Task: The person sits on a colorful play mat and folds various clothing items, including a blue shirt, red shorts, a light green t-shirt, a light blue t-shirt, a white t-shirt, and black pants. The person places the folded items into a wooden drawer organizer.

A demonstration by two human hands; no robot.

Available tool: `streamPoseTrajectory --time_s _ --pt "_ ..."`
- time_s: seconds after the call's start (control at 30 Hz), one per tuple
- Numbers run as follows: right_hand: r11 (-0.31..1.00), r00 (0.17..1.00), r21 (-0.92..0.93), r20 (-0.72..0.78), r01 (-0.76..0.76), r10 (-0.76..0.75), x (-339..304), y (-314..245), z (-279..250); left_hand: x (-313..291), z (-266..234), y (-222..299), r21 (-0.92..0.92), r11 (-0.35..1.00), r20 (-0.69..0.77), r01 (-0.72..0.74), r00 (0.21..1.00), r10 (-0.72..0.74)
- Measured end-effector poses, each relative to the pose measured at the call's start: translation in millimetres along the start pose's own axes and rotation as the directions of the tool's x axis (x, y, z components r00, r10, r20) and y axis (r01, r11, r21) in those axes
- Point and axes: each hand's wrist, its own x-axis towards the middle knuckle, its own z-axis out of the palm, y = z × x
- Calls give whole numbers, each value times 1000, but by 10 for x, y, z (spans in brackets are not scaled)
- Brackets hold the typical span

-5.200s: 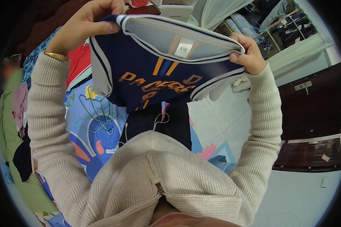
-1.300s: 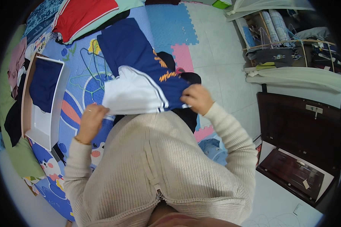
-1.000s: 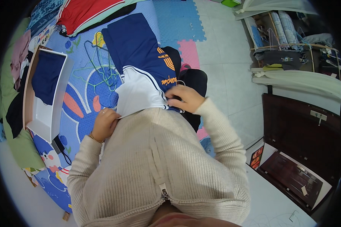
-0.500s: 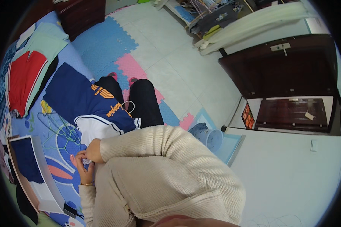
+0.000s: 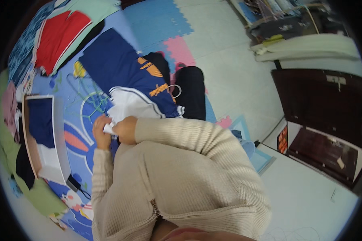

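A navy and white shirt [image 5: 116, 60] with orange lettering is spread over the bed edge and across my lap. My left hand [image 5: 102, 131] pinches a bit of its white cloth close to my body. Right beside it, my right hand [image 5: 125, 129] is closed on the same white part, fingers bunched and mostly hidden by the back of the hand. A thin white loop [image 5: 175, 91] sticks out next to the lettering. Several pale green hangers [image 5: 86, 100] lie tangled on the bed, just beyond my left hand.
On the blue patterned bed sheet [image 5: 74, 124] stands a white drawer-like box [image 5: 60, 140] with folded navy cloth inside. Red shorts [image 5: 60, 38] lie on other clothes at the far left. Foam mats [image 5: 157, 18] cover part of the tiled floor. A dark door [image 5: 317, 100] is at the right.
The view has shifted, so the bed and box sit higher and further right. My hands have drawn together on the white cloth, and my left fingers have curled in.
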Motion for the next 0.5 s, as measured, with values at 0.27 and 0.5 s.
streamPoseTrajectory --time_s 0.27,0.5 --pt "396 909 884 71 -248 410 -402 326 -303 1214 222 975 218 793 -16 -569 810 586" --pt "195 820 976 -32 -98 572 -856 439 -395 1310 885 1131 291 759 67 -583 804 591"
